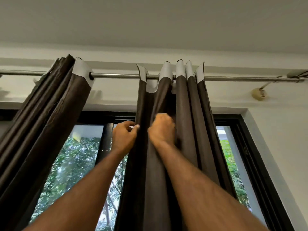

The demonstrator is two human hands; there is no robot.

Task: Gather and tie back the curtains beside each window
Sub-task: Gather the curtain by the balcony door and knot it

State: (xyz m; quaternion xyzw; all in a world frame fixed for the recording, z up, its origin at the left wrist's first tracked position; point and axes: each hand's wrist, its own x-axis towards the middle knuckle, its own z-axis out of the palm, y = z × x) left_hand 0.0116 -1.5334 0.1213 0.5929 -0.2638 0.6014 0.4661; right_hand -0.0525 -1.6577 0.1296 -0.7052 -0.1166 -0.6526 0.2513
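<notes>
both my arms are up, i work on the right curtain (183,130), the dark brown one that hangs from the rod (116,75) by its eyelets. my left hand (124,139) pinches the left edge of this curtain between thumb and fingers, w/ something pale at the fingertips, maybe the lining, i cannot tell for sure. my right hand (162,129) is clenched into the cloth a bit to the right, fingers curled round a fold of it. so both hands grasp the same panel, near each other, below the rod.

how far, as i judge it: the gathering of this panel is about half done. its top folds on the right are already close together on the rod, but the left fold is still apart from them, w/ a loose sag of pale header between. the panel hangs in the middle of the window (80,164) and not at the side, glass is visible on both sides of it. so it must still go along the rod to the right end, i think, then be tied.

the left curtain (50,122) is bunched tight at the left side, this looks gathered. if it is tied i cannot tell, the lower part is out of view. i see no tieback or cord anywhere. so tying is not yet done for this panel at least.
</notes>
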